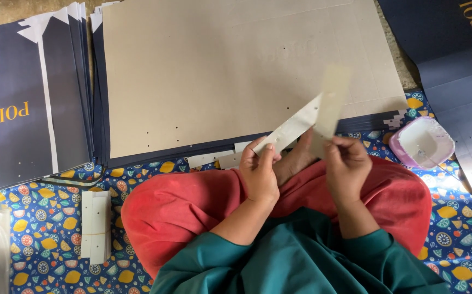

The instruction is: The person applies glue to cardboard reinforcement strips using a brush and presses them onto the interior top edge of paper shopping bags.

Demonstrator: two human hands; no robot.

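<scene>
I sit cross-legged in red trousers and a green top. My left hand [259, 171] pinches the near end of a long white card strip [293, 128] that slants up to the right. My right hand [346, 163] holds a second, beige card strip [333, 98] upright, and it crosses the white one near its far end. Both strips hover above a large brown cardboard sheet [219, 71] lying on a pile of dark navy sheets.
A stack of dark navy printed sheets [23, 92] lies at the left, more navy sheets [454, 54] at the right. A small pink tub [422, 142] of white paste stands by my right knee. A bundle of white strips [95, 226] rests on the fruit-patterned cloth [40, 218].
</scene>
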